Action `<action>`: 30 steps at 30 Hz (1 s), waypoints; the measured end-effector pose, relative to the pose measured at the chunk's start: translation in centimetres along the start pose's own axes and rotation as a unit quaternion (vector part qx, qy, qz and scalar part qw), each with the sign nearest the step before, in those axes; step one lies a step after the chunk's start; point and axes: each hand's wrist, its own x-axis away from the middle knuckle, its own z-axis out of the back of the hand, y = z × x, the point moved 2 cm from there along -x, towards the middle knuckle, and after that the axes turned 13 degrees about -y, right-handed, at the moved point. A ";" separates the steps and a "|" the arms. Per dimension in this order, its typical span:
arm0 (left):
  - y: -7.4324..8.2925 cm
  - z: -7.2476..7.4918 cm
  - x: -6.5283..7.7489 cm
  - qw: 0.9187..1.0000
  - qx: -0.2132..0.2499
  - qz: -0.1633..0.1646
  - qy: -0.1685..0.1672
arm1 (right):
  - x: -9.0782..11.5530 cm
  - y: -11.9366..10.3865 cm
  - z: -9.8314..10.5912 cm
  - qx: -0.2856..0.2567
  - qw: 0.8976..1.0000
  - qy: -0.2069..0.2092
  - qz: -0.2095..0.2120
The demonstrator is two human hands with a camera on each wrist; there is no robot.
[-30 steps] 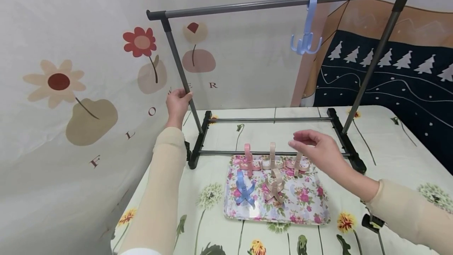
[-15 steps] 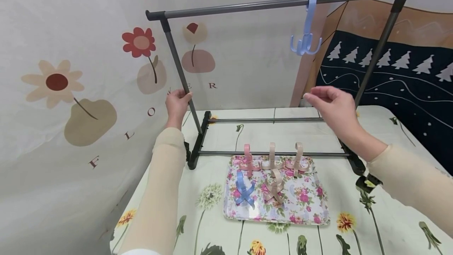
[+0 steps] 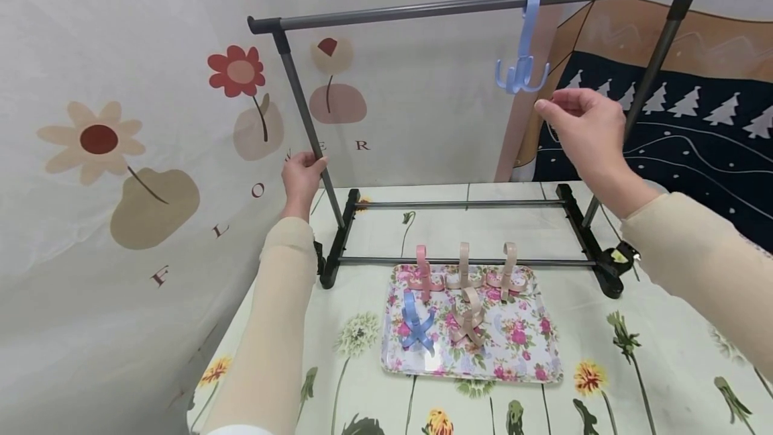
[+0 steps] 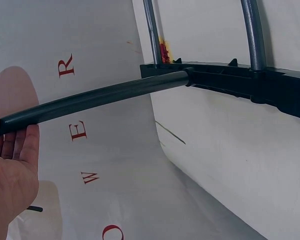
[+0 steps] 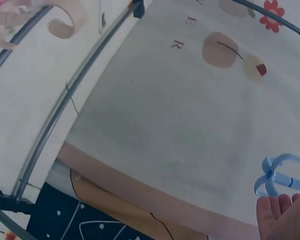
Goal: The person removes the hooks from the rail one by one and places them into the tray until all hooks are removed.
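My left hand [image 3: 302,183] grips the left upright pole [image 3: 308,109] of a dark metal garment rack; in the left wrist view its fingers [image 4: 30,145] bend around the pole. A light blue four-prong hook hanger [image 3: 524,52] hangs from the top rail [image 3: 398,13], toward its right end. Just below and right of that hanger is my right hand [image 3: 588,133], raised with loosely bent fingers and holding nothing. The right wrist view shows the blue prongs [image 5: 272,175] beside the right fingertips [image 5: 270,202].
A floral tray [image 3: 519,354] on the flowered tablecloth carries a pink hook [image 3: 425,277], a blue hook [image 3: 417,324] and several beige hooks [image 3: 468,321]. The rack's black right foot [image 3: 586,240] stands behind it. Hanging cloths [image 3: 423,86] form the backdrop.
My right hand has risen from over the tray to just below the hanging blue hook hanger, still holding nothing. My left hand has stayed on the pole.
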 end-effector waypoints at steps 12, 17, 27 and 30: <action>0.0 -0.2 0.0 1.000 0.005 -0.002 -0.001 | -3.8 -1.8 0.9 -0.059 0.998 0.035 -0.003; -0.2 -0.2 -0.2 1.000 0.002 0.000 -0.001 | -5.0 -2.5 0.8 -0.077 0.996 0.037 -0.009; -0.1 -0.1 -0.3 1.000 0.000 0.000 0.000 | -6.7 -3.7 0.2 -0.089 0.994 0.057 -0.018; -0.1 -0.2 -0.3 1.000 0.004 -0.001 -0.001 | -6.9 -3.9 -0.1 -0.090 0.994 0.060 -0.023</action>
